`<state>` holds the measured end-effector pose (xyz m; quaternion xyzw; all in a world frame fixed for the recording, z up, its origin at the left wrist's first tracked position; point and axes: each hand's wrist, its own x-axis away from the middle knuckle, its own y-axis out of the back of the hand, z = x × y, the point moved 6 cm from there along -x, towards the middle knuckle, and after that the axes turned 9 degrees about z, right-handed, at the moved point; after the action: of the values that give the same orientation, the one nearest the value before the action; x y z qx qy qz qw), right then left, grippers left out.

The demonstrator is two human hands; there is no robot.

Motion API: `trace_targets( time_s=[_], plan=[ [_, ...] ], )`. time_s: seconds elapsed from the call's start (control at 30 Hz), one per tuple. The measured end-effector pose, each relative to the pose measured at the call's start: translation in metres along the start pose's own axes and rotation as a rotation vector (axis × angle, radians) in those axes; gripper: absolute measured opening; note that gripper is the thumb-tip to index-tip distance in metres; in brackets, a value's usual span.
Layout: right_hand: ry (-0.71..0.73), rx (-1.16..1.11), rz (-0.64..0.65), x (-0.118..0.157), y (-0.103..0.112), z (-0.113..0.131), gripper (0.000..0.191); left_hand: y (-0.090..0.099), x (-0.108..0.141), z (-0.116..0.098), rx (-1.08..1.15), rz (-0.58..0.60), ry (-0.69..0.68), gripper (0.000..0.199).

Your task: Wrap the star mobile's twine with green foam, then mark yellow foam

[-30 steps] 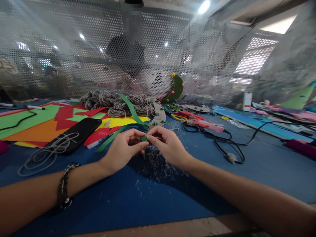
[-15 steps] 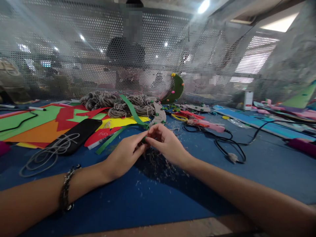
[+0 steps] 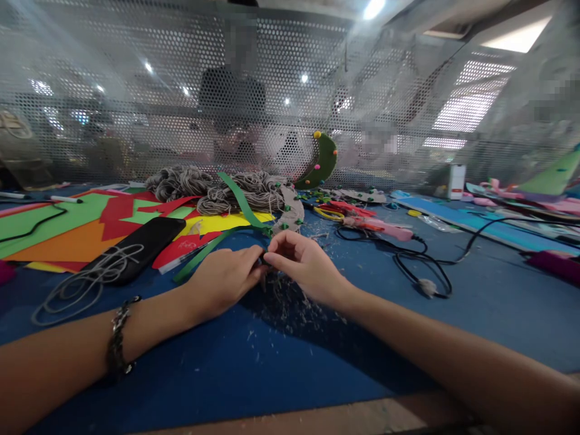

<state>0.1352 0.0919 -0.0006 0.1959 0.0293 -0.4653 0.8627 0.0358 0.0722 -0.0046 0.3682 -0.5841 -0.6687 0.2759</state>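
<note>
My left hand [image 3: 226, 278] and my right hand [image 3: 308, 266] meet at the fingertips just above the table. Both are closed in a pinch on a small dark green bit of ribbon [image 3: 263, 258], mostly hidden by the fingers. Behind the fingers, a long green ribbon [image 3: 240, 196] stands up in a loop, and its other end trails to the left of my left hand. A grey crescent [image 3: 293, 208] dotted with small green pieces lies just beyond my right hand. Below the fingers, grey fibre scraps [image 3: 290, 302] are scattered on the blue tabletop [image 3: 203, 374].
Left lie coloured sheets [image 3: 67, 241], a black phone-like slab [image 3: 154, 241] and a grey cord [image 3: 86, 284]. Grey yarn bundles [image 3: 240, 192] stand behind. On the right are a pink glue gun [image 3: 389, 229] with black cable, scissors [image 3: 328, 212] and a green crescent [image 3: 324, 163]. A person stands beyond the mesh.
My left fingers have curled in and turned lower around the green bit. My right hand has barely moved. The ribbon's trailing end has shifted slightly.
</note>
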Motion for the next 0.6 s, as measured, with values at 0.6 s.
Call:
trace_targets(
  time_s=[0.6],
  plan=[
    [0.229,0.864,0.25,0.01,-0.006,0.011,0.015,-0.008,0.002,-0.005,-0.208,0.001,-0.153,0.03]
  ],
)
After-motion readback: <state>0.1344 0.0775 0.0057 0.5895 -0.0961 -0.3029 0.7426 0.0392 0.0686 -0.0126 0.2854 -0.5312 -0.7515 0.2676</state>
